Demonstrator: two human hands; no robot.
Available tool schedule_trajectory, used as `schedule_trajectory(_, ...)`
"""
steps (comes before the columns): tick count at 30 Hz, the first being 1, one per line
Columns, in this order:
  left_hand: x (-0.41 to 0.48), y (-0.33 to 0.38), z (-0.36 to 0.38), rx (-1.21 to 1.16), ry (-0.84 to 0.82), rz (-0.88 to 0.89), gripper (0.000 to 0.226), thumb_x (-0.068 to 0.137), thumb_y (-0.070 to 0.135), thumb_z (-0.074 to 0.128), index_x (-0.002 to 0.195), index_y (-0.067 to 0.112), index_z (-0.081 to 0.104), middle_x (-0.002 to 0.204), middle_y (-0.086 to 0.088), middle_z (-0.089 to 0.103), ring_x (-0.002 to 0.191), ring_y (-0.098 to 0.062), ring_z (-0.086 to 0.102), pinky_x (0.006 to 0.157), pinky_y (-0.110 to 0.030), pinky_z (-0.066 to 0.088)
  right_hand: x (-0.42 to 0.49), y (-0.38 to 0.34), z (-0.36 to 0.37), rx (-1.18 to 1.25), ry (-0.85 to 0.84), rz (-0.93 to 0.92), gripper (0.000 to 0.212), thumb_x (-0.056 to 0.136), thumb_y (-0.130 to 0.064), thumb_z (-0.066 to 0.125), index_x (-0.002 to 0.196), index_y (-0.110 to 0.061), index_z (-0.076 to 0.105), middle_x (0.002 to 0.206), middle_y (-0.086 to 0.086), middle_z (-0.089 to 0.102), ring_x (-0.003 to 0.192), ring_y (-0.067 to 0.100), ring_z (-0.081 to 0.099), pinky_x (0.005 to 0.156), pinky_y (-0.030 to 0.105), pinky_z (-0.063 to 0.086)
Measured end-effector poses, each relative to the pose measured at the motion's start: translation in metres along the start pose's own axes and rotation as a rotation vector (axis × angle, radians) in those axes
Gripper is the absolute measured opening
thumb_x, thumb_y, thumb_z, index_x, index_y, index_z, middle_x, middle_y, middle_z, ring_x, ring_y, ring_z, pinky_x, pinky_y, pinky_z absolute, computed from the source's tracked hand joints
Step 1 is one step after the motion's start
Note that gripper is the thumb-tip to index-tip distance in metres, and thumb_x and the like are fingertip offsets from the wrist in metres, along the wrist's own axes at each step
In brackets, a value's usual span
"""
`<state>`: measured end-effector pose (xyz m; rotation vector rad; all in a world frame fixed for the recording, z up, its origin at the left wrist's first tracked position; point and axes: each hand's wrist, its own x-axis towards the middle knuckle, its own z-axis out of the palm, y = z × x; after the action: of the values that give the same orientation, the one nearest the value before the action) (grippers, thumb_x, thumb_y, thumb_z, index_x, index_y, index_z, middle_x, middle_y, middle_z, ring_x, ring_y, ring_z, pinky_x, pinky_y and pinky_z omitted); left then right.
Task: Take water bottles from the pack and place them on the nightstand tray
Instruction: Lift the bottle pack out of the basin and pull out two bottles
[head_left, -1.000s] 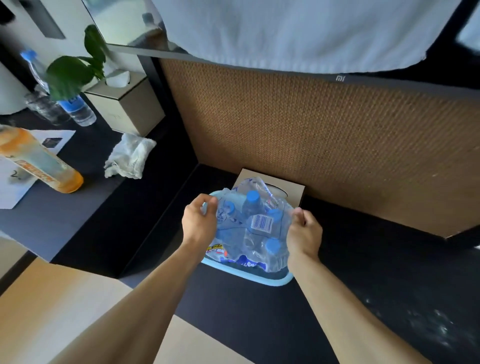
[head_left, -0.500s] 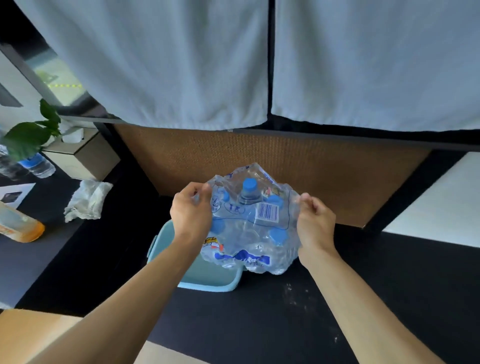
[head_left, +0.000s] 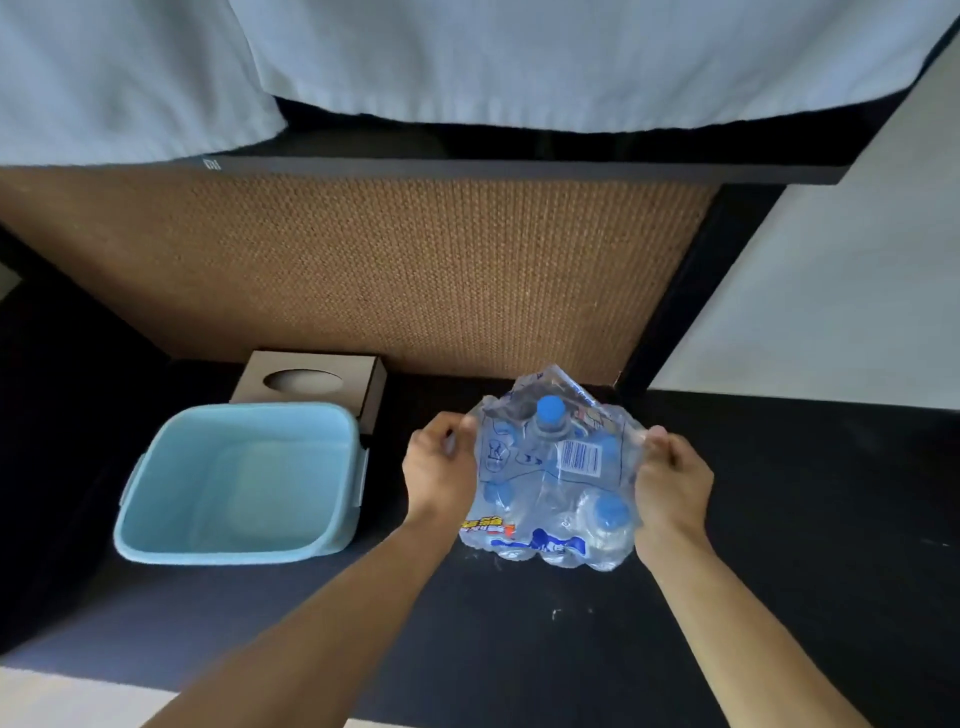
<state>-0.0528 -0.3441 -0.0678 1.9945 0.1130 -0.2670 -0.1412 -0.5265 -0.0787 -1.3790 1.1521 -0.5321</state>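
The clear shrink-wrapped pack of blue-capped water bottles is seen on the black counter, right of centre, held between the two hands; the left hand is closed on the film at the pack's left upper edge, and the right hand is closed on the film at its right edge, fingers curled tight with the wrap pinched in each; the bottles are thus enclosed between the fingers, neither hand being nearer. The bottles appear upright, long axes roughly vertical, one blue cap poking up at the far side where the film looks loose. The pale blue plastic tub, judged to be the tray, lies well apart to the left, empty, just near a brown cardboard tissue box; the coming move is judged to turn on the film being pulled apart sideways so a bottle can be lifted upward.
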Motion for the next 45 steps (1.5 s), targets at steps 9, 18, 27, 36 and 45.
schedule_trajectory(9, 0.011, -0.019, 0.021, -0.027, -0.005, -0.048, 0.024, 0.097, 0.037, 0.054, 0.08, 0.025, 0.064, 0.077, -0.021, 0.069, 0.07, -0.031, 0.067, 0.063, -0.048, 0.055, 0.026, 0.024, -0.024, 0.012, -0.045, 0.051, 0.037, 0.102, -0.029, 0.049, 0.079, -0.003, 0.06, 0.077, 0.011, 0.054, 0.072, 0.024, 0.053, 0.067, 0.04, 0.047)
schedule_trajectory(18, 0.014, -0.038, 0.025, -0.01, -0.089, -0.108, 0.023, 0.1, 0.046, 0.047, 0.108, 0.03, 0.062, 0.114, -0.014, 0.063, 0.103, -0.026, 0.063, 0.096, -0.05, 0.052, 0.026, 0.033, -0.033, -0.058, -0.132, 0.099, 0.044, 0.106, -0.037, 0.041, 0.075, -0.007, 0.052, 0.063, -0.001, 0.05, 0.06, 0.013, 0.046, 0.058, 0.028, 0.042)
schedule_trajectory(27, 0.013, -0.047, 0.02, -0.032, -0.194, -0.169, 0.028, 0.102, 0.047, 0.044, 0.111, 0.026, 0.061, 0.118, -0.007, 0.061, 0.117, -0.027, 0.058, 0.105, -0.048, 0.046, 0.019, 0.035, -0.037, -0.132, -0.193, 0.053, 0.037, 0.105, -0.036, 0.038, 0.081, -0.023, 0.063, 0.072, 0.007, 0.057, 0.056, 0.009, 0.054, 0.05, 0.023, 0.048)
schedule_trajectory(36, 0.013, 0.017, 0.004, 0.039, -0.1, 0.281, 0.035, 0.082, 0.046, 0.055, 0.111, 0.029, 0.066, 0.1, 0.018, 0.071, 0.109, -0.01, 0.06, 0.092, -0.025, 0.044, 0.008, -0.033, -0.016, -0.439, -0.204, -0.662, 0.028, 0.096, -0.034, 0.061, 0.119, -0.018, 0.065, 0.113, 0.0, 0.06, 0.104, 0.012, 0.062, 0.089, 0.038, 0.053)
schedule_trajectory(45, 0.014, 0.0, 0.033, 0.744, -0.321, 0.285, 0.052, 0.072, 0.05, 0.078, 0.121, 0.039, 0.063, 0.127, 0.013, 0.061, 0.125, -0.02, 0.046, 0.094, -0.03, 0.032, 0.01, -0.016, 0.026, -1.243, -0.492, -0.602, 0.052, 0.086, -0.055, 0.065, 0.126, -0.022, 0.063, 0.12, 0.001, 0.071, 0.113, 0.02, 0.066, 0.104, 0.039, 0.045)
